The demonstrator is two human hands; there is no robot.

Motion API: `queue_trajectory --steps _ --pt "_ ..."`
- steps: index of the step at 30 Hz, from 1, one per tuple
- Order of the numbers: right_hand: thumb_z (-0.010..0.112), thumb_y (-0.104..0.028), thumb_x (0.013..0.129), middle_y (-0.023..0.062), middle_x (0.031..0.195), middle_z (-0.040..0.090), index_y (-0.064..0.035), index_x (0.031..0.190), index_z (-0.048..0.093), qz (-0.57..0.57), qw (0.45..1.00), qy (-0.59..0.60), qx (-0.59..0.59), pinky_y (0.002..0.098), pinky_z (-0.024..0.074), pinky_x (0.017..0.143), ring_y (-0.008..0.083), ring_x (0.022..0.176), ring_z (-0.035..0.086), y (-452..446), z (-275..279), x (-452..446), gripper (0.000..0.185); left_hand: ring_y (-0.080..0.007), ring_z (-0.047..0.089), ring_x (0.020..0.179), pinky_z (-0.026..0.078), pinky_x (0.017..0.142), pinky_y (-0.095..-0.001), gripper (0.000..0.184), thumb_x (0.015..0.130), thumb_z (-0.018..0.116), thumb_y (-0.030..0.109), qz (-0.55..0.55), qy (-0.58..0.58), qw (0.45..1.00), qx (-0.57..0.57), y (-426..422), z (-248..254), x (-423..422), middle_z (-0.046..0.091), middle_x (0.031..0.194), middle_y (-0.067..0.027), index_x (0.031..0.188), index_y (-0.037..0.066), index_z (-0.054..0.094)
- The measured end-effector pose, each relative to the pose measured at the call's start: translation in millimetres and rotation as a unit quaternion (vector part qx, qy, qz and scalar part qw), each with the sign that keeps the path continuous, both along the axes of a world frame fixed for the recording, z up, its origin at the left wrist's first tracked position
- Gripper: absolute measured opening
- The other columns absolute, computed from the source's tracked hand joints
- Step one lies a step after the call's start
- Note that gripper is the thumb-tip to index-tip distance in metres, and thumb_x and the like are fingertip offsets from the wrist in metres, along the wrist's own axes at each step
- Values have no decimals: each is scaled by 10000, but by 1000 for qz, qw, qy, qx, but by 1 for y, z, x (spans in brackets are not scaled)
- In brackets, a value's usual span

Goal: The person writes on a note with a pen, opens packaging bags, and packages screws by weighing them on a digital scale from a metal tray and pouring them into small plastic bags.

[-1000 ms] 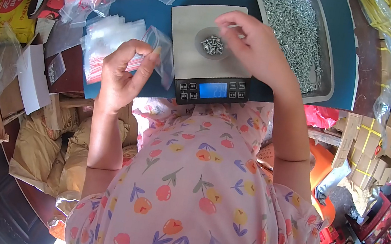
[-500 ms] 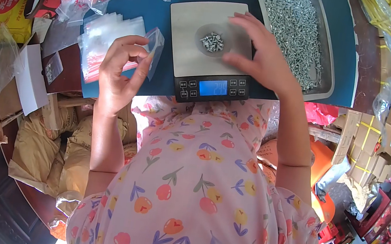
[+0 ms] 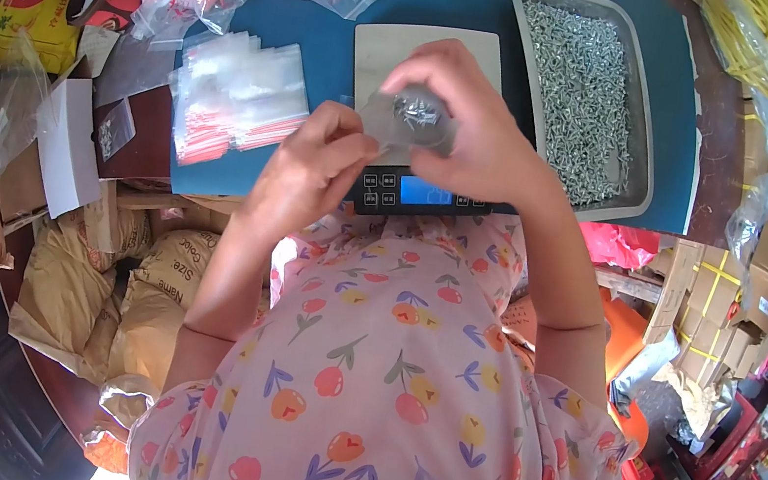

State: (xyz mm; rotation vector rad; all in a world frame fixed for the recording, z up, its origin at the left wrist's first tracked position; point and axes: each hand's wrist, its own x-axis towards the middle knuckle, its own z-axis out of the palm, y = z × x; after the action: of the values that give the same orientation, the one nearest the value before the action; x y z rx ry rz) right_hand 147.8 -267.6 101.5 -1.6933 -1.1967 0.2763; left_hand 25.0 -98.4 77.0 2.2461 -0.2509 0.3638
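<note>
2 hands bring a round cup of metal screws and a clear plastic bag together over a flat scale.
The right hand [image 3: 476, 120] curls around the smooth, greyish, see-through cup [image 3: 432, 136], gripping it by the sides above the scale [image 3: 377, 55]; shiny small screws [image 3: 417, 110] lie inside. The left hand [image 3: 316, 160] pinches the thin, filmy bag [image 3: 377, 122] between thumb and fingers, right beside the cup; blur hides whether they touch. The scale has a pale, flat plate and a black panel with a lit blue display [image 3: 426, 192]. To its right, a rounded-corner metal tray [image 3: 644, 160] holds a glittering, spiky heap of screws; to its left, glossy flat bags [image 3: 243, 85] with red-pink edges fan out on the matte blue tabletop [image 3: 330, 58].
</note>
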Motion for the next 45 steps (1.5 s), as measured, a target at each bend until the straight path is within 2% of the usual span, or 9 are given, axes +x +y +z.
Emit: queue_trajectory --steps 3,9,14,16,20,25,33,36,45 --pt "603 50 546 97 1005 470 -90 945 589 9 996 -82 -29 338 440 788 285 938 514 11 11 -11 423 -241 584 719 472 595 -331 144 756 658 -58 11 -17 1000 -15 -4 -2 0 525 874 -109 885 -1 626" --pt "687 -3 597 114 1101 497 -98 1108 522 -63 997 -32 -2 344 418 832 284 1018 513 -6 -5 6 544 -227 565 702 474 597 -319 173 725 670 -85 50 -54 997 0 13 4 -4 550 943 -107 867 11 644" --pt "763 -233 648 152 1178 511 -91 1166 476 -145 969 -150 -132 406 318 952 336 1127 484 -36 -54 14 610 -220 634 932 519 739 -300 148 788 625 -91 84 -42 994 -51 32 16 -10 649 1025 -152 899 5 638" --pt "766 -292 655 147 1157 528 -92 1159 485 -152 970 -165 -93 402 336 923 338 1108 500 -36 -39 7 611 -209 624 1003 512 810 -301 99 848 580 -69 79 36 961 -262 34 9 -21 663 1013 -171 927 -19 611" --pt "701 -261 756 87 1015 592 -100 1036 560 -19 999 -41 17 389 362 868 284 969 553 -26 -10 -1 352 -185 638 935 504 811 -293 35 871 588 -22 40 33 964 -259 21 24 -22 674 976 -151 906 -23 589" --pt "646 -176 791 19 771 570 -110 798 585 -30 985 -131 108 365 367 807 204 754 559 -18 14 -21 90 -162 626 881 488 793 -288 69 843 621 -29 17 5 964 -264 9 34 -27 662 944 -132 894 -1 583" --pt "626 -132 779 30 719 537 -97 770 578 16 985 -137 104 363 351 748 208 706 532 -25 21 -33 60 -171 644 866 511 767 -284 155 768 653 -91 8 34 938 -344 -6 42 -28 665 904 -132 879 -22 571" --pt "627 -130 779 37 709 529 -98 769 580 19 984 -151 91 371 354 755 215 699 530 -24 17 -37 58 -157 649 841 528 747 -267 183 739 667 -95 2 117 962 -248 -5 45 -24 662 888 -115 889 -27 586" --pt "729 -147 686 56 610 491 -69 630 536 18 981 -191 19 380 369 661 242 578 484 1 20 -52 216 -131 646 703 506 608 -261 107 765 728 68 -26 109 959 -261 -2 32 -33 657 766 -84 802 2 652"
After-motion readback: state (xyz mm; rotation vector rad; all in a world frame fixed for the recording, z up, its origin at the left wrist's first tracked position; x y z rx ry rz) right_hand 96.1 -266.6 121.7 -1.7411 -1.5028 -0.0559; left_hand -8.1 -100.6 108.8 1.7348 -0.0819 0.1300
